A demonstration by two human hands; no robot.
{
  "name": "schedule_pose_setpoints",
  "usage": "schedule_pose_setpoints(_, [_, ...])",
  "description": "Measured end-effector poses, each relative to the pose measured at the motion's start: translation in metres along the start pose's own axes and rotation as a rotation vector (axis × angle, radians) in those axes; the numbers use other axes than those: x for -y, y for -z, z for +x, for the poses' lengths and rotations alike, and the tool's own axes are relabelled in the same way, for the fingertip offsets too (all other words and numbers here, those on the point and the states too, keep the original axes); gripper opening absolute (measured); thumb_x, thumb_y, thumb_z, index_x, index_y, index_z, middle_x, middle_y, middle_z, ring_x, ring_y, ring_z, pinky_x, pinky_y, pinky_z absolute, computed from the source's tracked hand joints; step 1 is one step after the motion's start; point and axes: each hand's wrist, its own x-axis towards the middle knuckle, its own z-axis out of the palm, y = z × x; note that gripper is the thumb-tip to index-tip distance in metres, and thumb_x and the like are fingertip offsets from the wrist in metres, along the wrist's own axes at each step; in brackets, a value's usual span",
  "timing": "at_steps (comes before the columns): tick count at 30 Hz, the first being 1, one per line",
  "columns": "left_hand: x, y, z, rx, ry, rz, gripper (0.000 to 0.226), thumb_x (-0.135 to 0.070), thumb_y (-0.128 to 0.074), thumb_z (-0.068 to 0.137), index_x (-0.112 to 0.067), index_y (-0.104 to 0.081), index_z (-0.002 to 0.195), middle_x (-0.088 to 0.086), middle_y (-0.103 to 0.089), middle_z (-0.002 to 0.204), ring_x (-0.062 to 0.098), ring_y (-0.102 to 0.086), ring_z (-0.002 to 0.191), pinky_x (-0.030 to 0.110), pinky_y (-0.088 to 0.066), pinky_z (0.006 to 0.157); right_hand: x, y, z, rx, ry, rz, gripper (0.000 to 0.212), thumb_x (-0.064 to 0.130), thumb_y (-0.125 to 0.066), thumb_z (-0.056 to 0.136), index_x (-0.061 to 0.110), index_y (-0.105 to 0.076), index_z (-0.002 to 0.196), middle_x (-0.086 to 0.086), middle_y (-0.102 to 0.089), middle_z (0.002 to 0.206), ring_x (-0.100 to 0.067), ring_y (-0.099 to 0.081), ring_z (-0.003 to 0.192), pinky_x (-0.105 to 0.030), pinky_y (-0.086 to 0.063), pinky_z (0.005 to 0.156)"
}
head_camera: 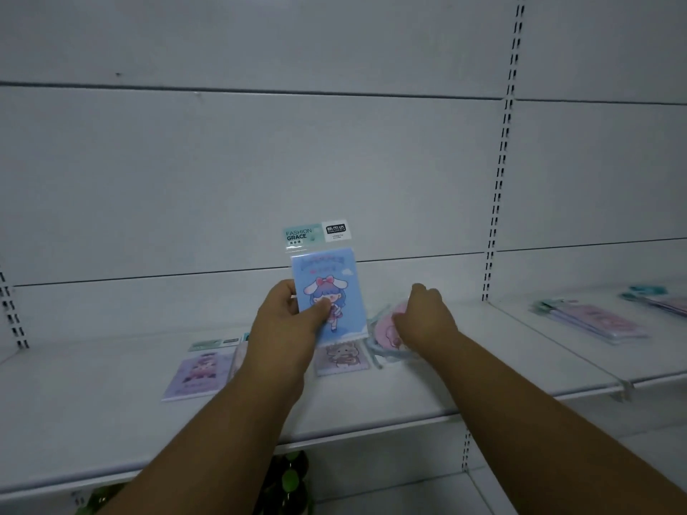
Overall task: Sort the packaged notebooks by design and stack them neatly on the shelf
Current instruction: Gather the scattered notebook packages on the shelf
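Note:
My left hand (288, 321) holds a blue packaged notebook (329, 288) upright above the white shelf (111, 433), thumb across its cover of a girl with bunny ears. My right hand (423, 317) reaches down onto a pink packaged notebook (384, 328) lying on the shelf; its fingers curl at the pack, which looks blurred. Flat on the shelf lie a purple notebook (197, 377) at the left and a grey-pink notebook (342, 360) under the blue one. Another pack is partly hidden behind my left wrist.
On the neighbouring shelf section to the right sits a stack of pink notebooks (591, 321), with a second pile (658, 299) at the frame's edge. A slotted upright (498, 187) divides the sections. Green items (290, 481) show below the shelf.

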Motion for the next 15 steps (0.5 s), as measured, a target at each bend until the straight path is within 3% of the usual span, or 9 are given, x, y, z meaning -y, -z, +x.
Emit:
schedule_pose_setpoints(3, [-0.001,-0.008,-0.007,0.059,0.018,-0.037,0.015,-0.022,-0.072,0.085,-0.026,-0.062,0.096,-0.004,-0.074,0.094,0.011,-0.074,0.076,0.03,-0.06,0.06,-0.005,0.012,-0.011,-0.074,0.106,0.343,0.037,0.014,-0.06,0.088,0.006,-0.055,0.124,-0.011,-0.057,0.124,-0.028,-0.056,0.111,-0.029,-0.043,0.092])
schedule_pose_setpoints(6, [-0.005,-0.024,-0.013,0.104,-0.003,-0.04,0.016,-0.024,-0.071,0.085,-0.029,-0.061,0.095,-0.008,-0.073,0.093,0.006,-0.073,0.074,0.024,-0.059,0.056,-0.015,0.034,-0.019,-0.12,0.087,0.642,0.015,0.011,-0.067,0.084,0.02,-0.064,0.096,-0.001,-0.068,0.102,-0.015,-0.062,0.086,-0.022,-0.047,0.07])
schedule_pose_setpoints(9, [-0.008,-0.054,-0.023,0.146,-0.033,-0.082,0.015,-0.02,-0.071,0.086,-0.026,-0.062,0.096,-0.007,-0.074,0.092,0.008,-0.073,0.075,0.02,-0.056,0.054,-0.037,0.067,-0.023,-0.11,0.057,0.79,0.016,0.009,-0.071,0.082,0.018,-0.063,0.093,-0.006,-0.068,0.094,-0.018,-0.064,0.075,-0.02,-0.051,0.053])
schedule_pose_setpoints(12, [-0.011,-0.102,-0.039,0.213,-0.048,-0.108,0.016,-0.018,-0.07,0.086,-0.023,-0.063,0.099,-0.005,-0.075,0.093,0.01,-0.074,0.078,0.021,-0.057,0.057,-0.077,0.105,-0.027,-0.153,0.041,0.815,0.018,0.006,-0.069,0.083,0.015,-0.062,0.097,-0.011,-0.069,0.099,-0.026,-0.07,0.084,-0.031,-0.059,0.061])
schedule_pose_setpoints(15, [-0.01,-0.161,-0.06,0.28,-0.051,-0.146,0.014,-0.015,-0.07,0.087,-0.022,-0.063,0.097,-0.006,-0.076,0.088,0.01,-0.074,0.077,0.019,-0.056,0.055,-0.129,0.145,-0.033,-0.199,0.023,0.823,0.018,0.006,-0.068,0.085,0.017,-0.061,0.097,-0.009,-0.071,0.098,-0.021,-0.072,0.081,-0.034,-0.061,0.065])
